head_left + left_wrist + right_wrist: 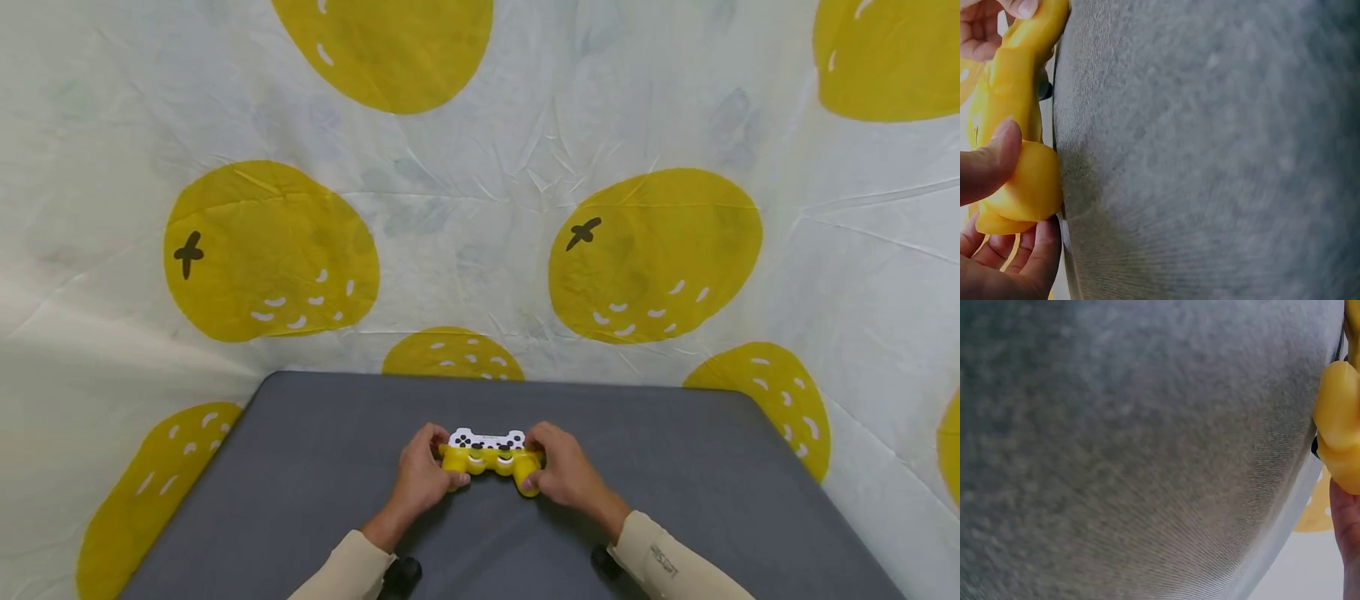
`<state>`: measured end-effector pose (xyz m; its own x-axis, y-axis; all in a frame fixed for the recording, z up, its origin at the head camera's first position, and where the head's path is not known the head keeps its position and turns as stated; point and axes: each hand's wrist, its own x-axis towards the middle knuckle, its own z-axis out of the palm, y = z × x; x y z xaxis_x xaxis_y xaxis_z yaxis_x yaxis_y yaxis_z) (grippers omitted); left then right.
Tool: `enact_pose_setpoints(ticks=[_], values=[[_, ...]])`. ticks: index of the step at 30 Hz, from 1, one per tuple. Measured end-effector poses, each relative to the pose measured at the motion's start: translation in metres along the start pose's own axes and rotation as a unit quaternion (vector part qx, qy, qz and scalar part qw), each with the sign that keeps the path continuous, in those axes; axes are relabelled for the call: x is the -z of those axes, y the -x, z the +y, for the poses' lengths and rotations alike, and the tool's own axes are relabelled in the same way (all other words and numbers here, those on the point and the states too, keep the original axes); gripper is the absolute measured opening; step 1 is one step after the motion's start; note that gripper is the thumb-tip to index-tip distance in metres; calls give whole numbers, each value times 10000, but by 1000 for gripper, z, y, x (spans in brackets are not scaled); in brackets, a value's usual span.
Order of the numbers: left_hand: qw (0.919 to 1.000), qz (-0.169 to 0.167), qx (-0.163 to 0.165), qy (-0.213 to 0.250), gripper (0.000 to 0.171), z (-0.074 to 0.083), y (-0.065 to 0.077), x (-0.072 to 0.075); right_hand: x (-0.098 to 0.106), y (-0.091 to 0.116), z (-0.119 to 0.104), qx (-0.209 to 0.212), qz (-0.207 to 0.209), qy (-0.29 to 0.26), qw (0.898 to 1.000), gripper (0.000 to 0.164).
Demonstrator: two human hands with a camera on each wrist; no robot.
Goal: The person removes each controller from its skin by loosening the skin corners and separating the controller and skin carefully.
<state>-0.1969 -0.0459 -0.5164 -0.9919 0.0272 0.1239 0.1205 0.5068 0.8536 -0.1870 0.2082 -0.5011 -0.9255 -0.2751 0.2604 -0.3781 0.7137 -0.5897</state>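
Observation:
A game controller with a white face and dark buttons is held low over the grey table, near the middle of the head view. Soft-looking yellow covering wraps its lower part and both handles, while the white upper part shows. My left hand grips the left handle; in the left wrist view its thumb presses the yellow surface and the fingers curl beneath. At the other handle, my right hand holds on with its thumb on the near side. One finger of it shows below the yellow handle.
The table has a grey cloth cover with rounded far corners. Behind and beside it hangs a white sheet printed with large yellow fruit. Black wrist-worn devices sit below both beige sleeves.

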Motion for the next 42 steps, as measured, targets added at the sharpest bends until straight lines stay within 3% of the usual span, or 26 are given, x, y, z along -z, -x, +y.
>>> enact_pose_setpoints(ticks=[12, 15, 20, 23, 26, 29, 34, 39, 42], values=[[9992, 253, -265, -129, 53, -2, 1, -2, 1, 7, 0, 226, 6, 89, 9997, 39], [9994, 271, -215, 16, 51, -3, 2, -3, 2, 9, 0, 154, -329, 238, 9991, 40], [9991, -257, 4, 341, 58, -6, 5, 0, 4, 11, -3, 281, -990, 653, 9925, 65], [9975, -689, -150, 14, 72, -6, 7, 3, 1, 11, -4, 557, -966, 1080, 9879, 65], [9951, -818, -401, -386, 79, -5, 7, 4, 0, 10, -5, 630, -749, 1218, 9877, 60], [9965, -680, -432, -233, 73, -2, 6, 4, 4, 9, -6, 424, -598, 835, 9938, 56], [9942, -743, 138, 764, 67, -1, -1, 13, 9, 6, -4, -53, -509, -212, 9985, 53], [9842, -1117, 617, 1226, 66, -4, -9, 23, 6, 5, 7, -307, -267, -1571, 9867, 56], [9799, -1257, 705, 1380, 66, -7, -12, 24, 6, 3, 10, -518, -210, -1933, 9796, 59]])
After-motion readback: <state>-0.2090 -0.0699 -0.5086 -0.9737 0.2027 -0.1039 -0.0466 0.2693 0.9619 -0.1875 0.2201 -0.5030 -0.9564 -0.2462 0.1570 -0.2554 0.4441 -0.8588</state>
